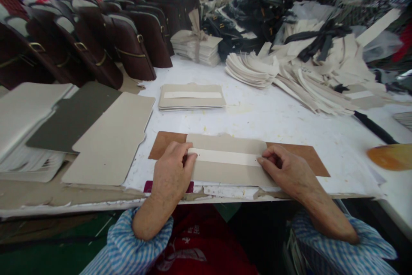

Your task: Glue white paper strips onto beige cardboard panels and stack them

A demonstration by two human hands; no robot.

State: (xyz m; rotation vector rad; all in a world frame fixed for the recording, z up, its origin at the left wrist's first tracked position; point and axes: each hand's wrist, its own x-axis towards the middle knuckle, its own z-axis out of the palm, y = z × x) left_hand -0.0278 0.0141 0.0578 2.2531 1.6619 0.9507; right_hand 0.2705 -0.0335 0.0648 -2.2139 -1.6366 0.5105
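Note:
A beige panel lies across a brown board near the table's front edge. Along the panel's middle runs a white strip, with a small dark dot near each end. My left hand pinches the strip's left end, thumb and forefinger against the panel. At the other end, my right hand has its fingers closed on the strip close to the panel's right edge. A small maroon piece shows partly from under my left wrist.
Behind the panel sits a stack of similar panels topped with a white strip. Large beige sheets and a dark grey sheet lie left. Brown bags stand at back left. Loose strips and a dark-handled tool lie right.

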